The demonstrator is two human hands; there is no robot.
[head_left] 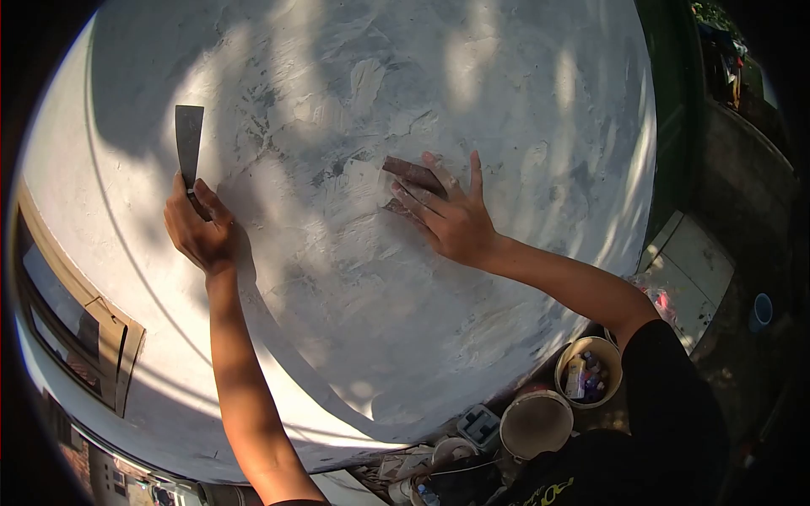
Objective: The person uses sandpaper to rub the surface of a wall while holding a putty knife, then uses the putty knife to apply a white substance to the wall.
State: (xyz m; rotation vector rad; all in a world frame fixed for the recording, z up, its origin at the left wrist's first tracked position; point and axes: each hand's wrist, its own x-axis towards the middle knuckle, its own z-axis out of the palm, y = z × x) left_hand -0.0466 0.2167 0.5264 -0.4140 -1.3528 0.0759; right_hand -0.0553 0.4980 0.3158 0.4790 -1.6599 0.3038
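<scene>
My left hand [201,223] is closed round the handle of a putty knife [189,139], whose flat dark blade points up in front of the wall at the left. Against the rough, patchy white wall [337,270], my right hand [460,221] presses a folded brown sheet of sandpaper [415,175]. Some of its fingers lie over the sheet, and others are spread. White dust coats the right fingers. Smeared ridges of plaster and grey patches surround the sheet.
Below right stand a bucket with small items inside [593,371] and a round pale-topped bucket [537,423]. A grey tray [479,426] is beside them. A framed window [76,312] is at left, a blue cup [761,311] at far right.
</scene>
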